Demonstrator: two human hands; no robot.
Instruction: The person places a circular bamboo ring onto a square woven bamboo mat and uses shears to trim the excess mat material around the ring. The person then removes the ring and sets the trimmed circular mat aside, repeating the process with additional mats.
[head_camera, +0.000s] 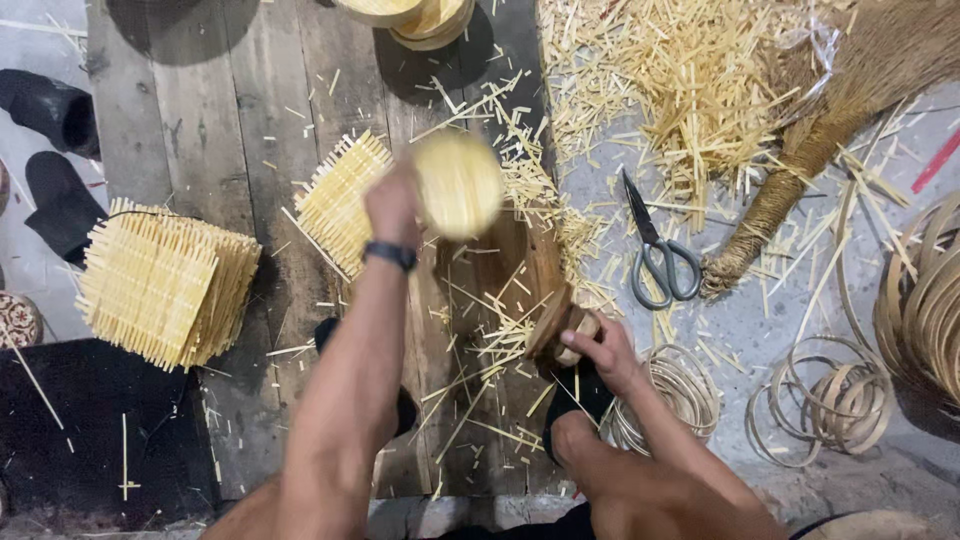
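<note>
from above, head view: left hand (392, 205) lifts a round woven bamboo disc (458, 185), blurred, fingers closed on its edge, over the plank floor (200, 120). right hand (605, 350) curls around a wooden mould (556, 325) at the knee. judged step: seating the disc; the next move calls for lining it up with the mould. woven square mats (165, 285), scissors (655, 250), bamboo rings (830, 400) and loose splints (680, 90) crowd nearby.
</note>
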